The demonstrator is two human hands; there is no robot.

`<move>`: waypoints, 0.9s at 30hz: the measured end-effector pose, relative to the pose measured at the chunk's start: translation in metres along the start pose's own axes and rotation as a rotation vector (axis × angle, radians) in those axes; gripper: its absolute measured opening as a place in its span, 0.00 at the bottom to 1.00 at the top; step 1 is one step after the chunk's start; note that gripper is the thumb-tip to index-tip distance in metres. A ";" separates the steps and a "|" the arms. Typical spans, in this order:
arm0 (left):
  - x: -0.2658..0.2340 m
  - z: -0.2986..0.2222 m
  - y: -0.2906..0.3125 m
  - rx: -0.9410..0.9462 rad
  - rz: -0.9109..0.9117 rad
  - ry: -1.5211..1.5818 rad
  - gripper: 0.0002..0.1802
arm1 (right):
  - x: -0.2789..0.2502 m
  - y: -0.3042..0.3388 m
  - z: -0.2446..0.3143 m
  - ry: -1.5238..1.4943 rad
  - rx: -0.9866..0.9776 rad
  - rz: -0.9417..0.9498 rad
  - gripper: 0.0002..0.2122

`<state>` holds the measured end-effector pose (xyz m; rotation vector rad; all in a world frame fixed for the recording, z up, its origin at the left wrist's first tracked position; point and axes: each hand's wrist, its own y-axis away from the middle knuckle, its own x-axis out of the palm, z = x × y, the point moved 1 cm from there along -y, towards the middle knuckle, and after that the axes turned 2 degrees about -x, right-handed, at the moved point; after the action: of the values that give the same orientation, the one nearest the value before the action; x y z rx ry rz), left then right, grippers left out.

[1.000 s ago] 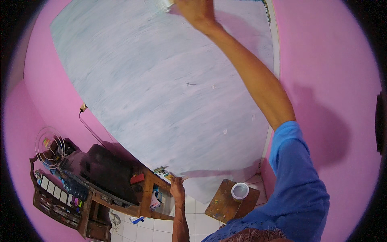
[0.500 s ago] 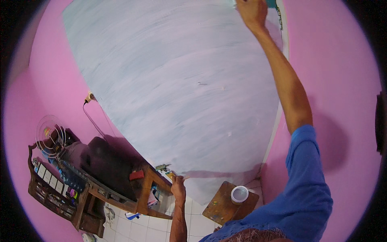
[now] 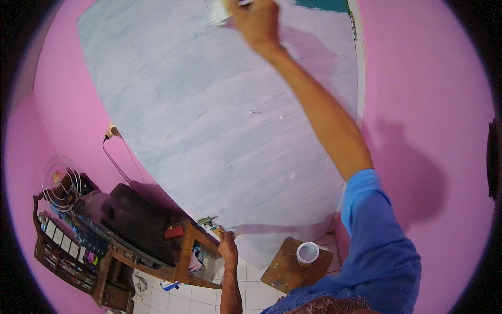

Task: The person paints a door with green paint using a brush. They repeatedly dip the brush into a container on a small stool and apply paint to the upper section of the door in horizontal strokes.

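Note:
At the top, my right hand (image 3: pixel 259 23) is closed around a paintbrush (image 3: pixel 219 17) with pale, white-coated bristles. The brush is against a large door panel (image 3: pixel 209 104) with streaky whitish paint, and a teal patch (image 3: pixel 324 4) shows near its upper right corner. Low down, my left hand (image 3: pixel 228 246) is closed on a small tool with a yellowish end (image 3: pixel 216 230); its kind is unclear. That hand is beside a metal door handle (image 3: pixel 207 221) at the panel's lower left edge.
A white tub (image 3: pixel 307 253) stands on a paint-spotted wooden stool (image 3: pixel 277 273). Left of the door are a wooden cabinet (image 3: pixel 185 256), a dark television (image 3: pixel 141 214), a fan (image 3: pixel 64 180) and a plugged wall socket (image 3: pixel 111 131). A pink wall (image 3: pixel 429 78) rises at the right.
My right hand has swept left across the upper door with the paintbrush, uncovering more of the teal patch. My left hand stays by the door handle, and the view has shifted slightly.

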<state>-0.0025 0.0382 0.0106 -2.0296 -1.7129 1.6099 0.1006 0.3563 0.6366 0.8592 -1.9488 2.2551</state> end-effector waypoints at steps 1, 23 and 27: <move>0.002 -0.004 -0.015 0.046 0.027 -0.001 0.06 | -0.032 -0.020 -0.046 -0.012 -0.015 -0.094 0.14; -0.001 -0.004 -0.016 0.067 0.081 0.067 0.07 | -0.406 0.372 0.094 0.606 1.089 0.742 0.11; 0.003 -0.001 -0.018 0.034 0.140 0.003 0.06 | -0.417 0.424 0.122 0.491 1.381 0.784 0.11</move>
<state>-0.0144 0.0481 0.0197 -2.1794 -1.5631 1.6611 0.3402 0.2875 0.0829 -0.6861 -0.2667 3.6205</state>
